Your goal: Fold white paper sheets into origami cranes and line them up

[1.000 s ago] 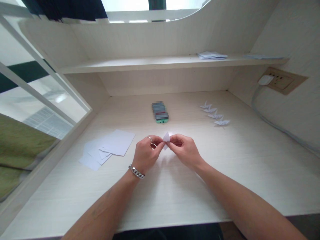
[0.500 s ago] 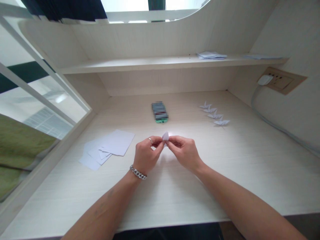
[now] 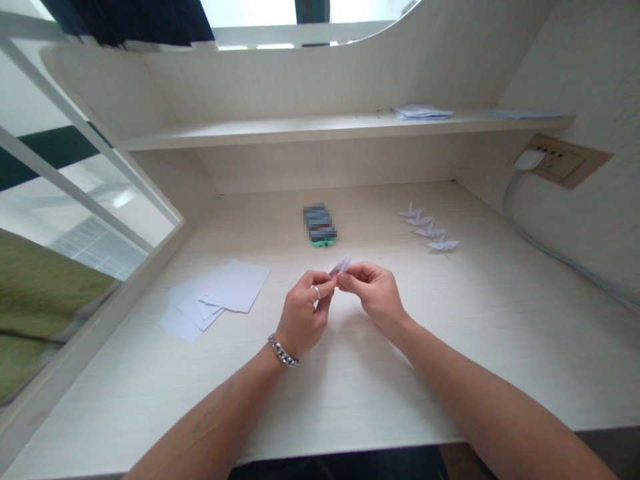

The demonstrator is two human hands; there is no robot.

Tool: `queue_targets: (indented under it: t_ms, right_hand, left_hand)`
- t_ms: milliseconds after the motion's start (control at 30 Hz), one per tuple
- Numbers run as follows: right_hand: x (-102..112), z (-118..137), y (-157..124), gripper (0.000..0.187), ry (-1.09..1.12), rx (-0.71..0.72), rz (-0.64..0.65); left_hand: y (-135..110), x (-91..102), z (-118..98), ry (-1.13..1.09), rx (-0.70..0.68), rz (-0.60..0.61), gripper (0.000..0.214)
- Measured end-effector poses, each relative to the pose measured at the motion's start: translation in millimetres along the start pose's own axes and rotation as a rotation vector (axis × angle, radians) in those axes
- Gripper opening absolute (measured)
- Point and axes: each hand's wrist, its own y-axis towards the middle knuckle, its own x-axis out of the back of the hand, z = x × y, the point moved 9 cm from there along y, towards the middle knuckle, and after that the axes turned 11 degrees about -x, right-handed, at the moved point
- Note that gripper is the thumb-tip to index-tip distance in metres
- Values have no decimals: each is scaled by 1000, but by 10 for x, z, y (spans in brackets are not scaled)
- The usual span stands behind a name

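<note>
A small folded piece of white paper (image 3: 341, 265) is held above the middle of the desk, its pointed flaps tilted up and to the right. My left hand (image 3: 309, 308), with a ring and a chain bracelet, pinches its lower left side. The thumb and fingers of my right hand (image 3: 374, 288) are closed on its right side. Fingertips cover the lower part of the paper. Several white folded paper cranes (image 3: 431, 231) stand in a slanting row at the back right. Loose white paper sheets (image 3: 235, 285) overlap on the desk to the left of my hands.
Beyond my hands lies a phone-like object (image 3: 320, 225), its surface blurred, with a green lower edge. Stacked papers (image 3: 423, 111) rest on the shelf (image 3: 300, 135) above. At right, a white plug sits in the wall socket (image 3: 567, 161), its cable (image 3: 555, 257) running down the wall side.
The folded paper has turned from upright to leaning right, showing more of its flaps. My left hand has shifted right and rotated; my right hand has tilted slightly upward.
</note>
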Motion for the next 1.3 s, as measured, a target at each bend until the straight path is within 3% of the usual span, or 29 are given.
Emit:
queue_targets:
  t_ms: [133, 233, 367, 933, 1133, 1300]
  right_hand:
    - [17, -31, 45, 33, -6, -20, 13]
    - [7, -15, 45, 34, 4, -5, 26]
    - [-18, -37, 34, 34, 29, -39, 38]
    - [-61, -24, -9, 25, -65, 14, 46]
    - [-96, 32, -39, 20, -145, 77, 65]
    - [-117, 31, -47, 21, -184, 80, 83]
  left_hand:
    - [-7, -6, -23, -48, 15, -10, 25]
    - [-18, 119, 36, -50, 87, -107, 13]
    - [-35, 254, 113, 0, 148, -187, 15]
    - [7, 204, 70, 21, 103, -148, 9]
    - [-8, 184, 117, 56, 193, -106, 13]
    - [-64, 126, 329, -78, 368, -88, 21]
